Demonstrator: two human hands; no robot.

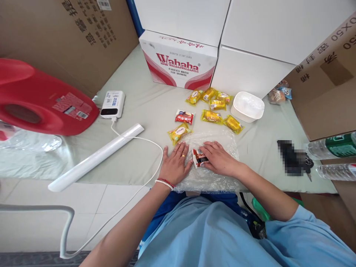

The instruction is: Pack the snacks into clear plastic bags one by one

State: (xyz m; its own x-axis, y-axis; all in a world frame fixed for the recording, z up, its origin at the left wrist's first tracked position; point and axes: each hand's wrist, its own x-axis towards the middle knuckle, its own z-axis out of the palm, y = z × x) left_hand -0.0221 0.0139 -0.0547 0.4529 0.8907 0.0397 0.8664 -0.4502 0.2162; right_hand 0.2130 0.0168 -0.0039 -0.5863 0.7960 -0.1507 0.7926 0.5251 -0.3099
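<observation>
Both hands [194,161] flat, touching snack packet [199,157].

I had only the one view, from a camera worn on the person's head, which looked forward and steeply down over the blue-shirted chest onto the cloth-covered table [139,111]. It sat close enough that both forearms ran up from the bottom edge and the left hand [175,163] and right hand [219,159] lay near the middle of the frame. Farther out it faced the Wahaha carton [178,61] and the boxes at the table's back, with wide-angle bending at the edges.
</observation>
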